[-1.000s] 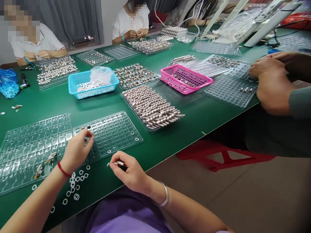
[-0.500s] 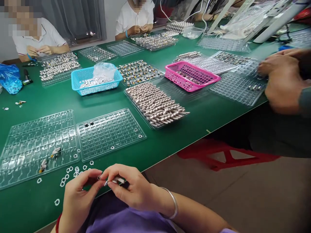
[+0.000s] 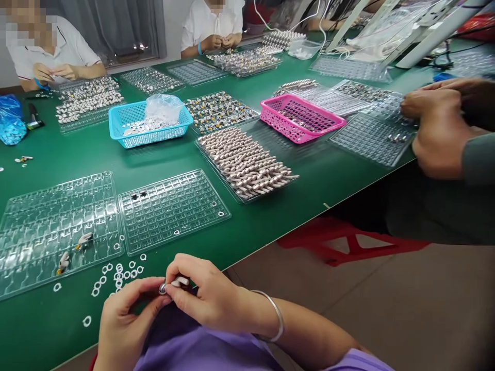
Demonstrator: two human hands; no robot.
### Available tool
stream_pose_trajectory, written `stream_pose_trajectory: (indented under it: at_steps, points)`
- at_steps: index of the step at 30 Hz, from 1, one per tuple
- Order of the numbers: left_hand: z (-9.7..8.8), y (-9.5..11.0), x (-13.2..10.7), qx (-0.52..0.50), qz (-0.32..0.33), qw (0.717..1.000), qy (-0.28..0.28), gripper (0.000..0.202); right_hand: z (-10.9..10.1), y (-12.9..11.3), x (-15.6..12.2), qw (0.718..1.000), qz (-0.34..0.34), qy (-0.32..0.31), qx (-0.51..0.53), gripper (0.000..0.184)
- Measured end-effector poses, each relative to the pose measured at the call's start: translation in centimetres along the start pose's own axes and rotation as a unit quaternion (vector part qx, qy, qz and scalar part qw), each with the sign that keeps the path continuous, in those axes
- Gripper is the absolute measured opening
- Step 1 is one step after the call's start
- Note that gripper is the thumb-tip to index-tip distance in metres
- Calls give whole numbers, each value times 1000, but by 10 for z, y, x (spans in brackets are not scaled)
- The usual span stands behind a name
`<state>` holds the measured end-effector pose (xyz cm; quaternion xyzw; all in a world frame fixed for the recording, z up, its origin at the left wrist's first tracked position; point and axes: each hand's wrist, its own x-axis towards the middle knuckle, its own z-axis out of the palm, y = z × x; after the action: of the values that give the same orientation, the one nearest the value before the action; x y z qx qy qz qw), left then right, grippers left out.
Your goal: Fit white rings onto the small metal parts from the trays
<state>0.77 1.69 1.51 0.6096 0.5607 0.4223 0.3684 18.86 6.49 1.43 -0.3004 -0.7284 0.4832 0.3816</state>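
Between my two hands, just over the table's front edge, is a small white stemmed piece (image 3: 180, 282) that looks like an earbud shell. Thumb and index finger of my left hand (image 3: 126, 314) pinch its round, silver-rimmed end. My right hand (image 3: 212, 299), with a bangle at the wrist, grips it near the stem, whose tip sticks out between the fingers. Several thin white rings (image 3: 118, 275) lie loose on the green table beside my left hand. Beyond them, a clear tray (image 3: 58, 216) holds two white pieces with yellow and black parts.
A gridded clear tray (image 3: 174, 211) holds two dark bits and several rings. Behind it are a tray heaped with white stemmed pieces (image 3: 247, 162), a blue basket (image 3: 150, 138) and a pink basket (image 3: 301, 118). A co-worker's hands (image 3: 441, 123) are at the right; two people sit opposite.
My fingers have shifted around the white piece, and its silver-rimmed round end now shows more plainly between the fingertips. The view has moved slightly. Trays and baskets stay where they were.
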Motion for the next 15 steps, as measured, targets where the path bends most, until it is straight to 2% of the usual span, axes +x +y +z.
stream_pose_trajectory:
  at_steps: [15]
  points:
    - [-3, 4, -3, 85, 66, 994, 4, 17, 1, 0, 1, 1000, 9, -17, 2, 6]
